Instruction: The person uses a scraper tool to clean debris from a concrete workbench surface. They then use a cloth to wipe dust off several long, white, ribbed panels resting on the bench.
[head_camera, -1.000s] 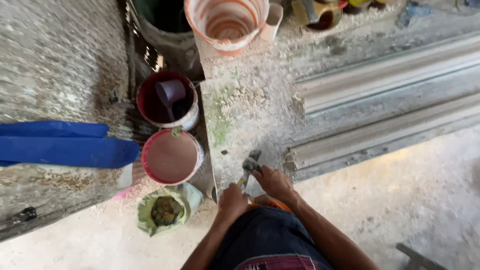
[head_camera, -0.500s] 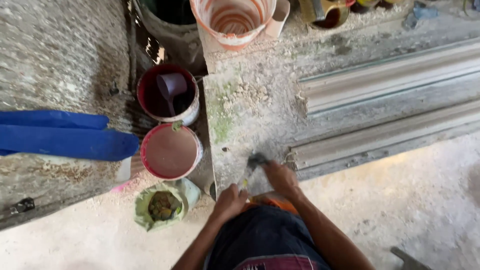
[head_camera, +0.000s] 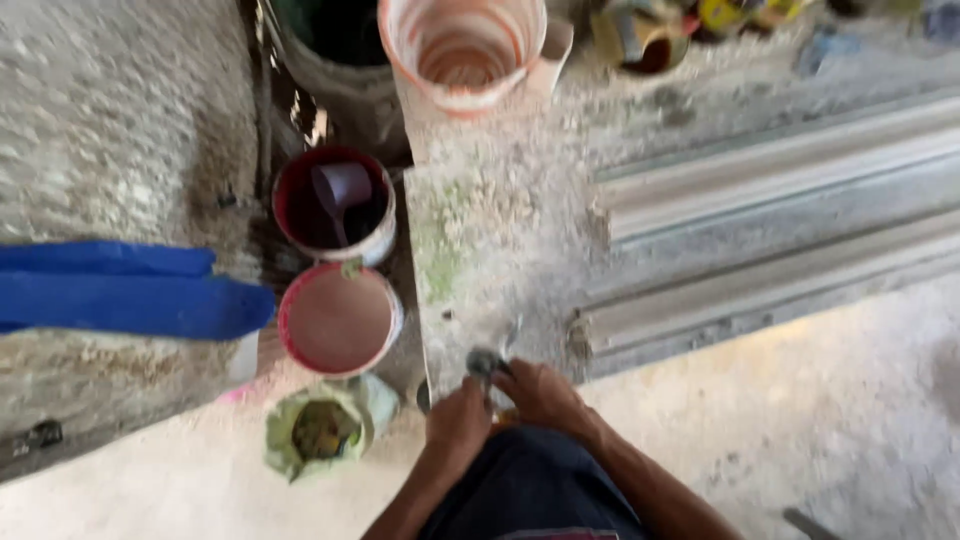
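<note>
Both my hands are close together at the near edge of a dusty concrete slab (head_camera: 480, 250). My left hand (head_camera: 456, 425) and my right hand (head_camera: 540, 395) are closed around a small dark metal tool (head_camera: 484, 362) that sticks up between them. The picture is blurred, so the tool's kind is unclear. An orange object shows faintly just under my hands. Left of my hands stands a round tub (head_camera: 338, 320) of pinkish-brown liquid, and behind it a dark red tub (head_camera: 332, 205) with a scoop inside.
A green bag (head_camera: 322, 428) with dark contents lies open on the floor at the left. A large striped bucket (head_camera: 468, 48) stands at the back. Blue flat pieces (head_camera: 120, 290) lie at the left. Grey ridged sheets (head_camera: 780, 230) run to the right.
My hands have moved nearer to each other and both now grip the small tool. The view has shifted slightly and gone blurry.
</note>
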